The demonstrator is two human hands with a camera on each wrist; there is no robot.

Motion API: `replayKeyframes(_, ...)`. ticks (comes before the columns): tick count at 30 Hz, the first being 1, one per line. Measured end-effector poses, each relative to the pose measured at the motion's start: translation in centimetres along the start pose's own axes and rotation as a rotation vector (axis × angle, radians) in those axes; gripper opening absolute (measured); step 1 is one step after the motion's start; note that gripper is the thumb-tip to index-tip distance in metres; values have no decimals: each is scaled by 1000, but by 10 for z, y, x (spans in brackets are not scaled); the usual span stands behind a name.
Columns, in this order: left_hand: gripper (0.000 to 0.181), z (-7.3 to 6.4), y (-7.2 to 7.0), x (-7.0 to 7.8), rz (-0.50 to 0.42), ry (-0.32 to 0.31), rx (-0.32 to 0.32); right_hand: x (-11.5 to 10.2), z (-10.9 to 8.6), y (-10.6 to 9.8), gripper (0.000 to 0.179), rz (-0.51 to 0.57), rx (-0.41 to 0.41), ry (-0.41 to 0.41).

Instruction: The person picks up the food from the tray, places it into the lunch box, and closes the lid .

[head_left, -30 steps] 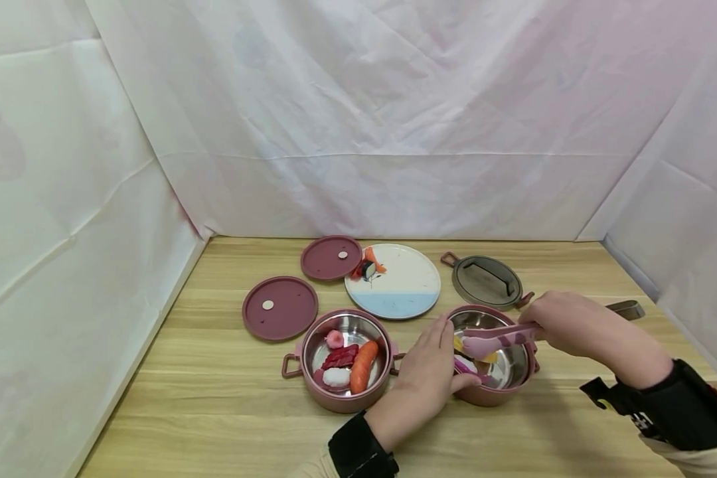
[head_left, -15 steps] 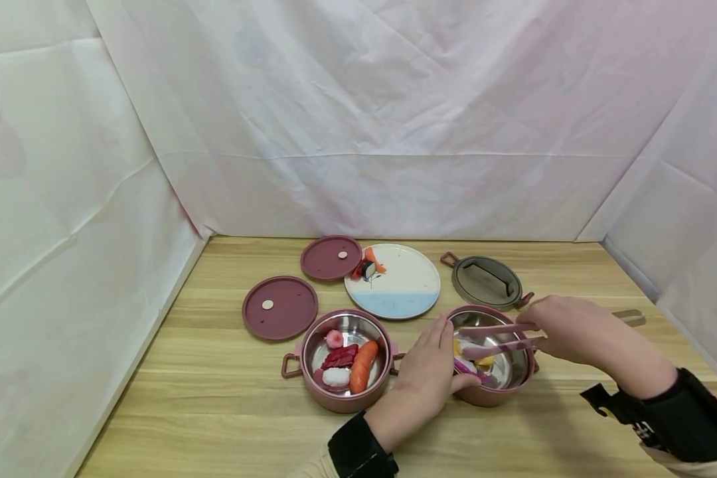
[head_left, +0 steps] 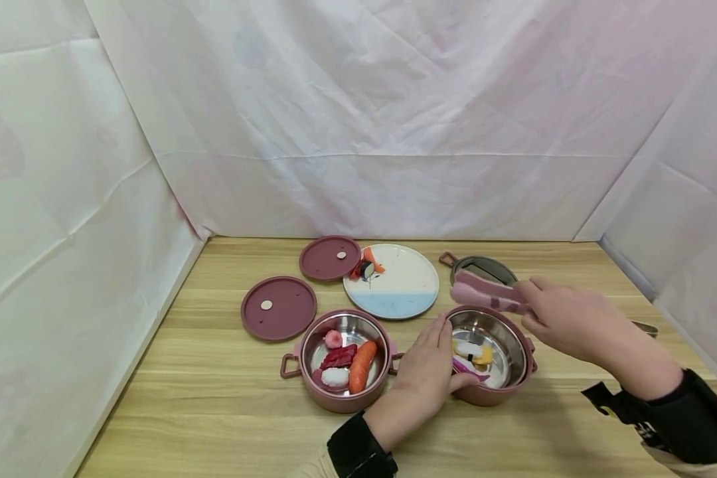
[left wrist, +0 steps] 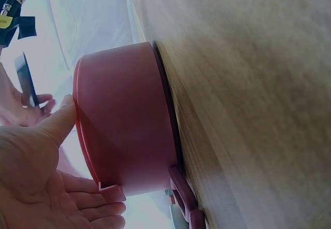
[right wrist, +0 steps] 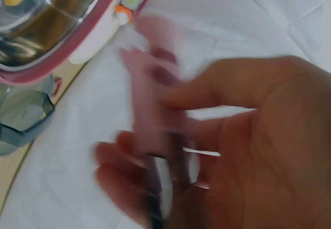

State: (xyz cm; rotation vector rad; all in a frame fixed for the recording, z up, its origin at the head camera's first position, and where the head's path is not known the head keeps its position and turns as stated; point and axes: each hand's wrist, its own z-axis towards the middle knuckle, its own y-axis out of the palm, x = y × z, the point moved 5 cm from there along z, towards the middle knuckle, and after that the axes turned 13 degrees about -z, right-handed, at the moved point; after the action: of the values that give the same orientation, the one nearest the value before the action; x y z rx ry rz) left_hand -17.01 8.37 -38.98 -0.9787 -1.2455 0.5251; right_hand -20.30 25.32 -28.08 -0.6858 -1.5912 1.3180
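Note:
My right hand (head_left: 573,322) grips pink-tipped tongs (head_left: 490,292) above the far rim of the right pot (head_left: 484,396). The tong tips lie close together, with no food visible between them; the right wrist view is blurred there. Spread along the left rim of this pot, my left hand (head_left: 425,375) touches it with thumb and fairly straight fingers. Inside lie a yellow-and-white toy sushi piece (head_left: 473,352) and a purple piece (head_left: 471,369), partly hidden by the left hand. The left wrist view shows the pot's outer wall (left wrist: 124,120).
A left pot (head_left: 342,403) holds a toy sausage (head_left: 362,366) and several other food pieces. Behind stand two maroon lids (head_left: 279,309), a plate (head_left: 400,299) with toy food on it, and a small pan with a dark lid (head_left: 484,267). White cloth (head_left: 394,133) walls the table.
The tongs have risen out of the right pot toward the back, their tips coming together. The yellow-and-white piece stays in the pot. My left hand has stayed on the rim.

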Motion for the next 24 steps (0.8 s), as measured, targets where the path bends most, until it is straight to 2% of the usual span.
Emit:
replayKeyframes(5, 94, 0, 1, -1, 7, 7, 6, -5, 9, -1, 15, 53, 41, 39)
replayKeyframes(10, 93, 0, 1, 0, 19, 25, 13, -14, 22, 1, 27, 38, 112, -14)
replayKeyframes(13, 93, 0, 1, 0, 19, 22, 11, -19, 31, 0, 28, 23, 158, -48)
replayKeyframes(18, 93, 0, 0, 1, 33, 22, 10, -25, 49, -7, 34, -27, 291, -106)
replayKeyframes(24, 93, 0, 0, 1, 29, 7, -1, -32, 73, -15, 35, -107, 306, -146)
